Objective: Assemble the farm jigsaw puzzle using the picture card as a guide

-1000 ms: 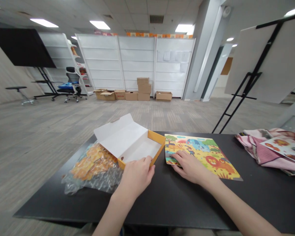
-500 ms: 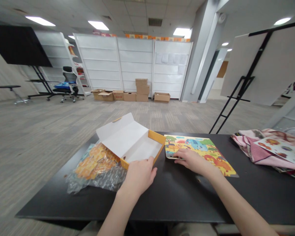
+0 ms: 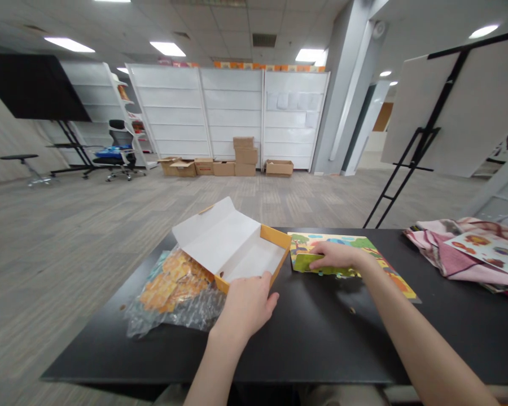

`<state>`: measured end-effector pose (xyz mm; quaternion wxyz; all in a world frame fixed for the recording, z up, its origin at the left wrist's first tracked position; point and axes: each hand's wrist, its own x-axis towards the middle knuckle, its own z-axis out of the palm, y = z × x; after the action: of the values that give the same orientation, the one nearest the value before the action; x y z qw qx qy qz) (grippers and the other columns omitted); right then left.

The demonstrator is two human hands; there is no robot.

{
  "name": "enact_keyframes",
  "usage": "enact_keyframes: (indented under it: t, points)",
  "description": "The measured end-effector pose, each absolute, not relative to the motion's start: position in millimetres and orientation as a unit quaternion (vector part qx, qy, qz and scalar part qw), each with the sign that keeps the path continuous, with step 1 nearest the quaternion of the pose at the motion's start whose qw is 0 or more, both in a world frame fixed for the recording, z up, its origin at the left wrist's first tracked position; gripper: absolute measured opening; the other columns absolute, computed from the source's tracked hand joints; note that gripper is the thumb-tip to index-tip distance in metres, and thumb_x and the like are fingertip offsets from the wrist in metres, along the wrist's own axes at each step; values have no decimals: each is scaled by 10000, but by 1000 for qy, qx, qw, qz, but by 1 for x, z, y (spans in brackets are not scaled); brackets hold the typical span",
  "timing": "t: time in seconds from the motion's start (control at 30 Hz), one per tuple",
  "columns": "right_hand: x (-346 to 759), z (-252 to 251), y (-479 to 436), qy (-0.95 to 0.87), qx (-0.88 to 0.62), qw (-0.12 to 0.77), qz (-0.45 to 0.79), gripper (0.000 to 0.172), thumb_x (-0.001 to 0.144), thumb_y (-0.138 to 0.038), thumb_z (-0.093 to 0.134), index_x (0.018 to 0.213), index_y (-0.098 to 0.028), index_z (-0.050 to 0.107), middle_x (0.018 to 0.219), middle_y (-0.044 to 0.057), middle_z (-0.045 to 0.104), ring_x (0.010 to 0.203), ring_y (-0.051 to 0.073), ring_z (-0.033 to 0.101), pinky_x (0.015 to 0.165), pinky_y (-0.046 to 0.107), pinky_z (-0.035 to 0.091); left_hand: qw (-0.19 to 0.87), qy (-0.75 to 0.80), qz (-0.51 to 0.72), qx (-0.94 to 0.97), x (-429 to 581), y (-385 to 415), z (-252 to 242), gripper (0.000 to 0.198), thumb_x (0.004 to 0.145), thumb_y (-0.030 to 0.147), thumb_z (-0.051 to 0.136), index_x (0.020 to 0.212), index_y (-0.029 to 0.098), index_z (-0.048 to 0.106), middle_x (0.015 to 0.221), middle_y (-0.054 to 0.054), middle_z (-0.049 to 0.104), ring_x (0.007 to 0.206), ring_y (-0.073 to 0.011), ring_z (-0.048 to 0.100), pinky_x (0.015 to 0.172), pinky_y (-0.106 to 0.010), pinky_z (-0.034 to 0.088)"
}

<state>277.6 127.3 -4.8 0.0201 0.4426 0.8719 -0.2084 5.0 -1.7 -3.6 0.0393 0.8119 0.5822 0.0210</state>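
Clear bubble wrap [image 3: 175, 318] lies at the 9 o'clock end of the black table [image 3: 322, 344], with orange puzzle pieces [image 3: 165, 290] visible through the film. Directly right of it, and touching it, sits an open yellow cardboard box [image 3: 254, 256] with a white lining. Its white lid [image 3: 215, 237] is folded back toward 11 o'clock.

Left hand [image 3: 245, 310]: curved, with the fingers over the near rim of the box. Whether it is gripping the rim cannot be determined.

Right hand [image 3: 338, 256]: partly closed, with the fingers curled over a green puzzle piece [image 3: 305, 262] and holding it at the far-left area of a jungle-scene jigsaw puzzle [image 3: 400, 285]. The puzzle lies flat on the table at 1 o'clock, just right of the box.

At 3 o'clock, well apart from the puzzle, a printed sheet [image 3: 486, 251] rests on folded pink cloth [image 3: 440, 262].

Beyond the table, from left to right, stand an office chair [image 3: 118, 149] at 10 o'clock, cardboard cartons [image 3: 245, 158] before white shelving panels [image 3: 232, 101] at 12 o'clock, and a black easel [image 3: 423, 135] at 1 o'clock.
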Motion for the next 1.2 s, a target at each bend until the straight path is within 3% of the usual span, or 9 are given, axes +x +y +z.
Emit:
enact_keyframes:
  t: [0.2, 0.37, 0.5, 0.63, 0.73, 0.83, 0.97, 1.1, 1.2]
  points:
    - [294, -13, 130, 844, 472, 22, -255, 382, 848, -542, 607, 794, -186, 733, 788, 37, 713, 696, 191, 625, 614, 272, 448, 42, 579, 15, 814, 3, -2, -5, 231, 969, 370, 512, 1037, 180, 623, 933, -122, 767, 866, -330, 746, 737, -406, 538]
    - [295, -7, 117, 850, 445, 41, -280, 316, 804, -401, 648, 1005, -187, 765, 917, 45, 744, 829, 225, 658, 730, 286, 487, 43, 579, 20, 814, 3, -3, -4, 227, 963, 377, 528, 1025, 183, 627, 947, -113, 767, 885, -328, 745, 743, -399, 540]
    - [291, -9, 93, 843, 450, 30, -293, 567, 756, -305, 664, 1316, -217, 680, 1143, 73, 729, 957, 251, 671, 828, 303, 513, 45, 579, 20, 814, 2, -4, -4, 230, 963, 382, 527, 1026, 184, 626, 940, -105, 768, 878, -321, 744, 746, -391, 538]
    - [286, -15, 75, 842, 458, 16, -283, 699, 745, -314, 679, 1433, -222, 590, 1274, 99, 682, 1015, 269, 664, 877, 334, 527, 42, 580, 19, 813, 2, -5, -5, 223, 961, 376, 531, 1021, 184, 626, 943, -104, 767, 882, -316, 742, 753, -385, 534]
    - [283, -17, 72, 849, 454, 2, -269, 721, 719, -328, 713, 1426, -251, 599, 1407, 93, 614, 1161, 309, 619, 959, 367, 508, 35, 579, 21, 815, 2, -5, -6, 222, 962, 376, 527, 1014, 182, 624, 936, -105, 765, 869, -315, 742, 746, -383, 532]
    - [281, -17, 72, 847, 461, -10, -263, 713, 702, -338, 735, 1399, -239, 623, 1374, 104, 637, 1122, 311, 639, 939, 378, 521, 33, 575, 25, 817, 1, -5, -7, 219, 961, 380, 531, 1005, 186, 621, 932, -102, 763, 866, -311, 741, 740, -377, 528]
    - [283, -14, 72, 836, 461, -37, -296, 595, 756, -383, 718, 1325, -215, 670, 1137, 95, 740, 906, 256, 688, 811, 344, 544, 32, 577, 21, 816, 1, -4, -9, 221, 965, 379, 523, 1019, 187, 618, 936, -105, 764, 871, -311, 740, 745, -377, 525]
    - [293, -9, 75, 823, 436, -102, -351, 326, 862, -444, 647, 1039, -196, 761, 923, 66, 762, 818, 220, 684, 751, 313, 523, 33, 577, 16, 816, 2, -3, -9, 219, 966, 380, 525, 1015, 188, 618, 922, -102, 764, 866, -312, 740, 745, -379, 526]
    - [300, -8, 80, 803, 439, -146, -375, 302, 863, -474, 675, 898, -185, 755, 816, 49, 739, 747, 194, 654, 700, 300, 499, 38, 579, 10, 815, 2, -4, -7, 214, 971, 370, 516, 1021, 187, 616, 938, -104, 763, 869, -321, 739, 749, -393, 529]
